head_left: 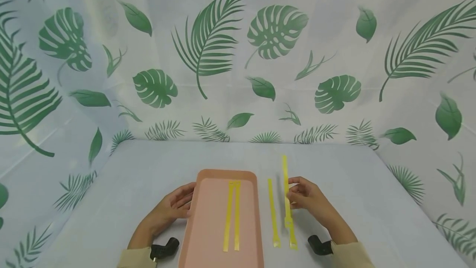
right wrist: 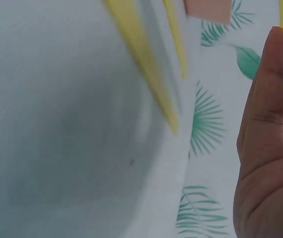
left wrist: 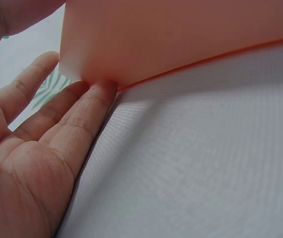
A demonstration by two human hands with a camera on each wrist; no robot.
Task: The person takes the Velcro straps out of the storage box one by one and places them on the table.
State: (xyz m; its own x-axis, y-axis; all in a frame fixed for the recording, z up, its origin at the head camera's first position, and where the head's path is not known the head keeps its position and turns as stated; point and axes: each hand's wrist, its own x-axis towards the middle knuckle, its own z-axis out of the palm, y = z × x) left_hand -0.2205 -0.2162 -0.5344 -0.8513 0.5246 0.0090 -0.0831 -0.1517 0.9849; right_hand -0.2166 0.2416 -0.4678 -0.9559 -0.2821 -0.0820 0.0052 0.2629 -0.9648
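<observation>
My right hand [head_left: 308, 195] pinches a long yellow strap [head_left: 285, 173] between thumb and fingertips, upright over the table to the right of the tray. Its wider end hangs down, overlapping another yellow strap [head_left: 292, 237] on the table. Beside that lies one more strap [head_left: 272, 210]. The pink tray [head_left: 198, 206] holds two yellow straps side by side, their wider ends at the far side. Along the tray's left edge rests my left hand [head_left: 172, 206], its nearly straight fingers [left wrist: 84, 116] touching the tray's outer wall [left wrist: 171, 34].
A white cloth covers the table [head_left: 148, 156]. Behind and at both sides hangs a white curtain [head_left: 223, 106] printed with green leaves. A black wrist mount [head_left: 165, 248] sits on the left wrist, another mount [head_left: 320, 245] on the right.
</observation>
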